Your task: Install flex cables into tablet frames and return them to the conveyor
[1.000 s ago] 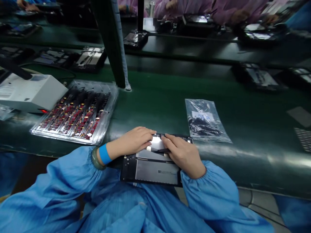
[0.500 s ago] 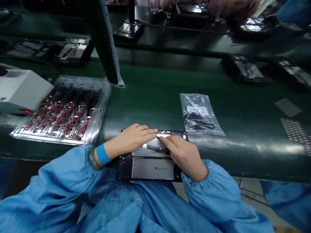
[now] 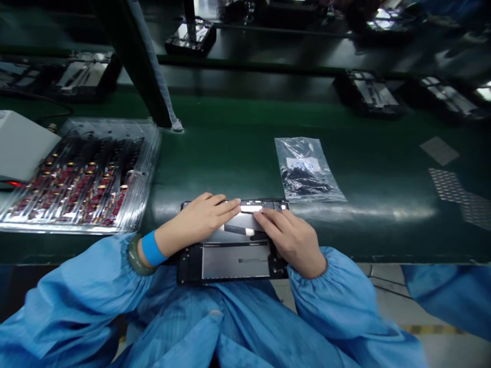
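Note:
A flat black device frame (image 3: 230, 260) with a grey metal panel lies at the near edge of the green bench, partly over my lap. My left hand (image 3: 199, 220) rests on its upper left part, fingers stretched flat and pressing near the top edge. My right hand (image 3: 291, 237) lies on its upper right part, fingers extended and pressing down next to a dark strip (image 3: 240, 230) on the panel. The fingertips of both hands nearly meet at the bright top edge of the frame.
A clear plastic tray (image 3: 80, 174) of small red and gold parts sits to the left, beside a white box (image 3: 19, 145). A clear bag (image 3: 305, 171) with dark contents lies behind the frame. More black devices (image 3: 368, 94) sit on the far belt; a dark post (image 3: 130, 56) rises at left.
The view has tilted down and shifted. Both hands stay pressed on the frame's top; my right fingers slid slightly along the strip.

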Tool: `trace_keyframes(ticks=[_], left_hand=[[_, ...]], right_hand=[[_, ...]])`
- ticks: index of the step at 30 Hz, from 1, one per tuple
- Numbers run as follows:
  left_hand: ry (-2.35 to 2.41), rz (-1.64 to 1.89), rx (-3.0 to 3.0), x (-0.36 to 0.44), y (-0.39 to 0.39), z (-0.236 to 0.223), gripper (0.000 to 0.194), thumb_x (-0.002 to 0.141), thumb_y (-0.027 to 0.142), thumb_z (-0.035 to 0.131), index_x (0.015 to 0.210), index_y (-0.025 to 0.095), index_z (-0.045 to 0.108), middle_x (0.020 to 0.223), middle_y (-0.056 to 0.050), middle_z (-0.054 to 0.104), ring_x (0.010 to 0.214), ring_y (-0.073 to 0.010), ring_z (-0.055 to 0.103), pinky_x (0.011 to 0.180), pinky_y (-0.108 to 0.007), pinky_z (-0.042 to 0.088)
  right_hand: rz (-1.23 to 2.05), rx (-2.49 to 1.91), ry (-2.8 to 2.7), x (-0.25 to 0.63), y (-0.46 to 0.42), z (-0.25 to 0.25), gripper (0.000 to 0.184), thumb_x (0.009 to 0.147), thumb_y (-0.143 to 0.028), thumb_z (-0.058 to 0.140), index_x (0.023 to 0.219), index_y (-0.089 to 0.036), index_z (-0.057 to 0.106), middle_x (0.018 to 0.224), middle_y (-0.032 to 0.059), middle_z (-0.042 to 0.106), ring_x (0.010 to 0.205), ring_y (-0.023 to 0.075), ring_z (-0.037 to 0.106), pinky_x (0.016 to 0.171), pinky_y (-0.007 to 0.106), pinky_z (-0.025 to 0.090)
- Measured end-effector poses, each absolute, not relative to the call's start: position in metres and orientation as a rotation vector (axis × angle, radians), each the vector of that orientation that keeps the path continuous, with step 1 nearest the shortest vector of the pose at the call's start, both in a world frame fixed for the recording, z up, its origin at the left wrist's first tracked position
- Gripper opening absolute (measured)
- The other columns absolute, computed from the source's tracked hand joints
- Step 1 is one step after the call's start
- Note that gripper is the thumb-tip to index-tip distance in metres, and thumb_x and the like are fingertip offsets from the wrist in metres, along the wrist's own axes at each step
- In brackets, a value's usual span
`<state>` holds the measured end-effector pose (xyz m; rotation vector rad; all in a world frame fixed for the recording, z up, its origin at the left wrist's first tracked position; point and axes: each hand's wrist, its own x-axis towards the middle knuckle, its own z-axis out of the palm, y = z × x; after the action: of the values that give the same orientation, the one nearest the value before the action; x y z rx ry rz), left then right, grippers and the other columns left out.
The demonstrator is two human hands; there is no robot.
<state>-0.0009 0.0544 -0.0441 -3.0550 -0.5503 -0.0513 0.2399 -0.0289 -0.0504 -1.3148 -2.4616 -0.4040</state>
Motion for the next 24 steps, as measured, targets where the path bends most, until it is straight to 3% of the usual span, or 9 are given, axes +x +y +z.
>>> trace_keyframes(ticks=[18, 24], left_hand=[[-0.563, -0.058, -3.039, 0.0010, 0.0496, -0.0443, 0.045, 0.092, 0.004, 0.041, 0.136, 0.013, 0.049, 0.143, -0.012, 0.051, 0.113, -0.0273, 0.055, 0.079, -0.038, 0.043], [-0.605, -0.011, -3.049, 0.0013, 0.0487, -0.0431, 0.044, 0.094, 0.006, 0.039, 0.135, 0.015, 0.050, 0.144, -0.011, 0.051, 0.113, -0.0265, 0.055, 0.082, -0.038, 0.044]], right_hand=[[-0.306, -1.361, -2.475, 0.2402, -0.0273, -0.0536, 0.029, 0.093, -0.009, 0.050, 0.117, -0.014, 0.065, 0.110, 0.0100, 0.070, 0.082, 0.0187, 0.058, 0.063, 0.031, 0.041], [-0.434, -1.392, -2.530, 0.2464, -0.0294, -0.0482, 0.027, 0.092, -0.010, 0.050, 0.114, -0.013, 0.066, 0.117, 0.0128, 0.068, 0.081, 0.0208, 0.057, 0.061, 0.033, 0.041]])
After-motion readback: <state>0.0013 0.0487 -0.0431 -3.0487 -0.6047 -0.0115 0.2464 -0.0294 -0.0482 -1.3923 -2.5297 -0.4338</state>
